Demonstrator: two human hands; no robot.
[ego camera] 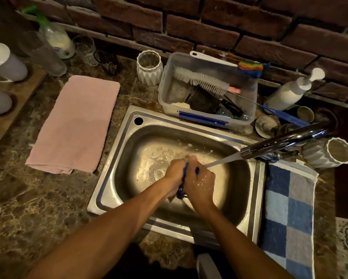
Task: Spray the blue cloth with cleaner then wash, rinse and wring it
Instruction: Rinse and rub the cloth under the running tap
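Over the steel sink [116, 158], my left hand [176, 174] and my right hand [201, 184] press together around the bunched blue cloth [182, 191]. Only small dark-blue bits of the cloth show between the palms and below them. A stream of water [223, 159] runs from the dark faucet [285, 142] at the right onto my right hand and the cloth. Foam and bubbles lie on the sink floor behind my hands. A spray bottle with a green trigger [54, 37] stands at the far left by the brick wall.
A pink towel [76, 123] lies flat left of the sink. A clear tub of brushes [207, 91] sits behind the sink. A white pump bottle [290, 91] and a white ribbed cup [328, 153] stand at the right, with a blue checked towel [288, 214] beside the sink.
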